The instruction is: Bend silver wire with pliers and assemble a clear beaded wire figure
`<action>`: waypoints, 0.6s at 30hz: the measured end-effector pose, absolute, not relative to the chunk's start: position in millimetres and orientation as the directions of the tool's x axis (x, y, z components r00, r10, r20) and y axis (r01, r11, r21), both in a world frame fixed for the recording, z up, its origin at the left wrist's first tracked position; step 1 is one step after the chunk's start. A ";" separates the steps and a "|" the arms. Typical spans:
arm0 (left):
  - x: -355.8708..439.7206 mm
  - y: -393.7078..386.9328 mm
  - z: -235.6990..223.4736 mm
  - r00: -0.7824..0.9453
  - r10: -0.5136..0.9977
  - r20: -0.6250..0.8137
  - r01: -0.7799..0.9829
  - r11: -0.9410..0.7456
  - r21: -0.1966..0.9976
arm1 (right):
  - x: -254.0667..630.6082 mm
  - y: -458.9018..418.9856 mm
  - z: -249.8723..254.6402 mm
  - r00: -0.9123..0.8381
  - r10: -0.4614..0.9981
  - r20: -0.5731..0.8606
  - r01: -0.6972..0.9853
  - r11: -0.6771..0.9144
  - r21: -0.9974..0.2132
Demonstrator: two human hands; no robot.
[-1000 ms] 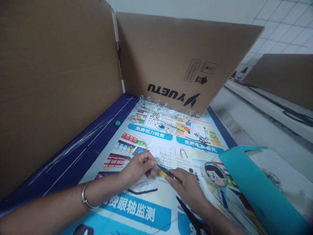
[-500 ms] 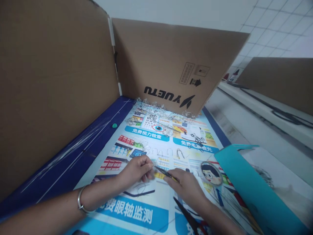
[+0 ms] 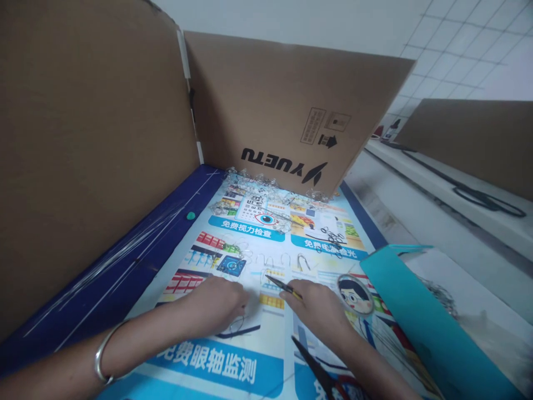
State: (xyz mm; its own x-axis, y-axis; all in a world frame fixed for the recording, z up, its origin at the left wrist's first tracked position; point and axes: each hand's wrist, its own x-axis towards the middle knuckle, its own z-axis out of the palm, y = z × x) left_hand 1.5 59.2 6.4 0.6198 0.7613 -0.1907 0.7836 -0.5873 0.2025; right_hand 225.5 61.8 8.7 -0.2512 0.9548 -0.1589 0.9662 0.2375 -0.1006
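Observation:
My right hand [image 3: 318,309] is closed round thin pliers [image 3: 283,286] whose dark tip points left toward a small bent wire piece [image 3: 265,274] on the printed poster [image 3: 233,361]. My left hand [image 3: 216,309] lies palm down on the poster with its fingers curled over a thin wire loop [image 3: 239,325]; what the fingertips pinch is hidden. A silver bangle [image 3: 101,361] sits on my left wrist. A row of small bent wire hooks [image 3: 287,260] lies just beyond both hands.
Cardboard walls [image 3: 95,128] stand at left and back. Clear beads [image 3: 258,180] and black rings [image 3: 333,236] lie near the back wall. Long wires [image 3: 112,258] lie on the blue strip. Scissors [image 3: 318,369], a magnifier [image 3: 355,293] and a teal folder [image 3: 416,316] are to the right.
My left hand has dropped from the pliers' tip down onto the poster, over the wire loop. The right hand and pliers stayed about where they were.

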 end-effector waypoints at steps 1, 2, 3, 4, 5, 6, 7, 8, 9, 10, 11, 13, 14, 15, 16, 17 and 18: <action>1.0 58.2 4.4 0.625 0.758 -0.189 0.780 -0.594 0.198 | 223.9 63.2 10.1 -0.239 0.957 -0.165 0.970 0.229 -0.078; 0.7 57.4 2.7 0.627 0.755 -0.190 0.778 -0.597 0.195 | 222.4 64.7 11.7 -0.233 0.957 -0.173 0.972 0.226 -0.059; 0.5 56.9 1.8 0.631 0.752 -0.192 0.775 -0.602 0.192 | 220.8 66.2 13.2 -0.232 0.956 -0.180 0.973 0.228 -0.045; 0.5 56.6 1.7 0.633 0.749 -0.197 0.774 -0.605 0.189 | 219.2 67.8 14.8 -0.237 0.954 -0.186 0.972 0.234 -0.037; 0.7 56.4 2.5 0.634 0.746 -0.202 0.773 -0.607 0.185 | 217.4 69.4 16.2 -0.242 0.951 -0.190 0.970 0.240 -0.034; 1.1 56.3 3.9 0.637 0.742 -0.206 0.771 -0.611 0.181 | 215.5 70.9 17.6 -0.248 0.949 -0.194 0.969 0.247 -0.029; 1.7 56.0 6.0 0.642 0.736 -0.213 0.767 -0.617 0.179 | 213.4 72.3 18.8 -0.252 0.947 -0.198 0.967 0.253 -0.023; 2.3 55.7 8.3 0.647 0.730 -0.220 0.763 -0.623 0.176 | 211.2 73.7 19.8 -0.256 0.945 -0.204 0.966 0.258 -0.017; 3.0 55.3 10.7 0.653 0.723 -0.225 0.758 -0.629 0.175 | 208.9 75.1 20.7 -0.258 0.943 -0.210 0.965 0.262 -0.010; 3.6 54.7 13.1 0.662 0.714 -0.229 0.749 -0.638 0.178 | 206.6 76.3 21.4 -0.259 0.941 -0.217 0.964 0.265 -0.001; 4.2 54.1 15.1 0.670 0.706 -0.230 0.742 -0.645 0.182 | 204.4 77.6 22.0 -0.258 0.940 -0.225 0.964 0.266 0.009; 5.0 53.0 17.6 0.680 0.694 -0.235 0.732 -0.656 0.181 | 200.2 80.0 23.3 -0.252 0.938 -0.240 0.963 0.266 0.030; 5.2 52.5 18.0 0.683 0.692 -0.235 0.730 -0.660 0.179 | 198.3 81.1 24.2 -0.247 0.937 -0.246 0.963 0.265 0.040; 5.2 52.2 17.8 0.685 0.691 -0.231 0.728 -0.661 0.180 | 196.6 82.1 25.3 -0.242 0.937 -0.252 0.964 0.262 0.050; 5.2 52.0 17.0 0.682 0.697 -0.222 0.731 -0.657 0.184 | 195.0 82.9 26.5 -0.236 0.937 -0.257 0.964 0.259 0.060; 5.1 52.0 15.9 0.681 0.703 -0.206 0.733 -0.652 0.195 | 193.5 83.5 27.9 -0.231 0.937 -0.261 0.964 0.256 0.068; 4.9 52.1 14.6 0.680 0.707 -0.193 0.733 -0.647 0.209 | 192.2 84.0 29.4 -0.225 0.938 -0.264 0.964 0.253 0.076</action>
